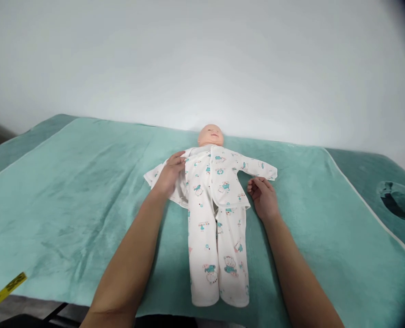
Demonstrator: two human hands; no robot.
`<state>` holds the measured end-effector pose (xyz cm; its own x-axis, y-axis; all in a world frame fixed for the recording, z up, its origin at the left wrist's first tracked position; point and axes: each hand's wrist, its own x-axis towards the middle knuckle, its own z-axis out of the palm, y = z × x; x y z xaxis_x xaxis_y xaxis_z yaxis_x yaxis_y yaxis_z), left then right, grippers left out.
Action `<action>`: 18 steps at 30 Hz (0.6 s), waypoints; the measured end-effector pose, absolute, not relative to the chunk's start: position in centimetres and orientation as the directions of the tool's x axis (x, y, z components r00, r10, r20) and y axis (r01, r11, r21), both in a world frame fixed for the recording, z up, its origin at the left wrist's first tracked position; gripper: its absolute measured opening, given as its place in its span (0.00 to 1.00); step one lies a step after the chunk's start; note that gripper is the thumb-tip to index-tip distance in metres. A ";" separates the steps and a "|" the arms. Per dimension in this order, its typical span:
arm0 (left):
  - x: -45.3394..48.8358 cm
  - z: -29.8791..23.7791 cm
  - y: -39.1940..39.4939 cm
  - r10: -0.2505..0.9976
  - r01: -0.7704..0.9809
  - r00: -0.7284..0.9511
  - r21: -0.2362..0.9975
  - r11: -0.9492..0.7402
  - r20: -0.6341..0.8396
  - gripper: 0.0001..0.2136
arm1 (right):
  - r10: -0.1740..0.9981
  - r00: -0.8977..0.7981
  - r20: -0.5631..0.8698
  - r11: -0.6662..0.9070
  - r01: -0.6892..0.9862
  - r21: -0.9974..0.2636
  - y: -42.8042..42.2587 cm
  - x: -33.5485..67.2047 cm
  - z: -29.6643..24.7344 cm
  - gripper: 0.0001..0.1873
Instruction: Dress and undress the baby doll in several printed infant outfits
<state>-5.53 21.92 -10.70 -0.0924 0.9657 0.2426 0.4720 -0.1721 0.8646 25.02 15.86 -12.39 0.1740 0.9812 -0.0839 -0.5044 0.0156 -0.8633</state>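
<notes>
A baby doll (210,135) lies on its back, its bald head at the far side and its legs towards me. White printed trousers (204,259) cover the legs. Over the upper body is a matching white jacket (223,180). Its right-hand panel lies across the chest, while the left-hand side is spread outwards, with the plain inner side partly showing. My left hand (171,174) rests on that spread side by the doll's arm, fingers stretched out. Just below the right-hand sleeve, my right hand (263,196) is closed with curled fingers, and nothing shows in it.
A green plush cover (86,196) spreads over the bed beneath the doll. A face hole (402,200) opens at the bed's right end. Behind stands a pale wall (202,59). A yellow strip (6,292) with dark markings is at the lower left, by the near edge.
</notes>
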 end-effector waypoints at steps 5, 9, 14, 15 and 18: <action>-3.1 -10.3 20.9 0.882 0.796 -0.229 0.601 -0.075 0.413 0.10 | 0.980 0.182 -0.081 0.022 -0.504 -0.863 15.8 25.0 -12.5 0.08; -3.5 -8.5 19.5 0.841 0.879 -0.294 0.475 0.051 0.455 0.17 | 0.981 0.178 -0.078 0.024 -0.509 -0.861 15.9 25.1 -12.8 0.08; -6.1 -7.6 18.9 0.875 0.878 -0.369 0.425 0.218 0.313 0.19 | 0.981 0.178 -0.078 0.024 -0.510 -0.860 15.8 24.9 -12.4 0.09; -6.6 -7.6 18.9 0.879 0.872 -0.374 0.434 0.225 0.295 0.19 | 0.981 0.178 -0.077 0.024 -0.507 -0.862 15.7 24.8 -12.2 0.10; -7.3 -7.4 19.1 0.880 0.801 -0.427 0.537 0.264 0.206 0.16 | 0.980 0.179 -0.082 0.018 -0.496 -0.868 15.6 24.5 -11.7 0.10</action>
